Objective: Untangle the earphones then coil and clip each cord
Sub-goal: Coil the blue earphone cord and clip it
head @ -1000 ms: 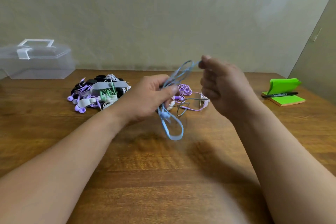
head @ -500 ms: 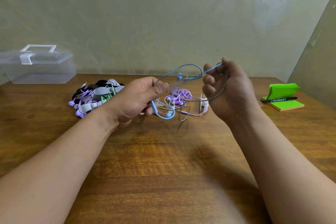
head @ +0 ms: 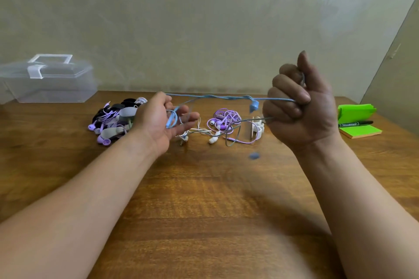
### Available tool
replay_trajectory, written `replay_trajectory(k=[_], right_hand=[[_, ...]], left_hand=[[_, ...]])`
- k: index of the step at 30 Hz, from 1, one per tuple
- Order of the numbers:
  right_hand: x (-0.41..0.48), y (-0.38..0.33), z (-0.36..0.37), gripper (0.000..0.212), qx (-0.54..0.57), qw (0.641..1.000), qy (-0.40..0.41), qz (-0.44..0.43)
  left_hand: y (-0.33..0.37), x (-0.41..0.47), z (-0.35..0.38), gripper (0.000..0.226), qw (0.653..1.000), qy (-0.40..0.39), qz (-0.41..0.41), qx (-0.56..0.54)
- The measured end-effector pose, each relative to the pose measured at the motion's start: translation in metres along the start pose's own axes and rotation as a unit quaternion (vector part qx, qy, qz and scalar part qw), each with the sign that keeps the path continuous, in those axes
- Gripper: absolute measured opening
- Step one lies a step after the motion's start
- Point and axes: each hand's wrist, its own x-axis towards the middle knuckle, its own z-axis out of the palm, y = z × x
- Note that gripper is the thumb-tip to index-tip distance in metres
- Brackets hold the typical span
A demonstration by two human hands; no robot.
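Observation:
A blue earphone cord [head: 217, 97] stretches taut and twisted between my two hands above the table. My left hand [head: 161, 118] holds one end, with a blue loop in its palm and the fingers loosely curled. My right hand [head: 299, 106] is a fist gripping the other end, thumb up. A blue earbud [head: 254, 106] hangs from the cord near my right hand. On the table behind lie tangled purple earphones [head: 226, 118] and white earphones [head: 204, 133].
A pile of coiled, clipped earphones [head: 113, 120] lies at the left on the wooden table [head: 204, 199]. A clear plastic box [head: 47, 81] stands at the back left. White clips [head: 257, 129] lie by my right hand. Green sticky notes [head: 360, 130] with a black marker [head: 354, 123] are at the right.
My hands have moved apart, pulling the blue cord from loose loops into a taut line. My right hand has risen and closed into a fist.

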Motion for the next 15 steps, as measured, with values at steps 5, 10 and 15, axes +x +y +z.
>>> replay_trajectory(k=[5, 10, 15], right_hand=[[0.002, 0.006, 0.009, 0.040, -0.066, 0.997, 0.027, 0.026], [0.004, 0.022, 0.020, 0.037, -0.187, 0.972, 0.139, 0.015], [0.007, 0.023, 0.022, 0.033, -0.168, 0.971, 0.166, -0.037]], left_hand=[[-0.004, -0.005, 0.004, 0.025, 0.976, -0.063, 0.097, 0.187], [0.005, -0.025, 0.012, 0.049, 0.923, -0.252, 0.199, 0.213], [-0.006, -0.041, 0.024, 0.016, 0.864, -0.345, 0.177, 0.321]])
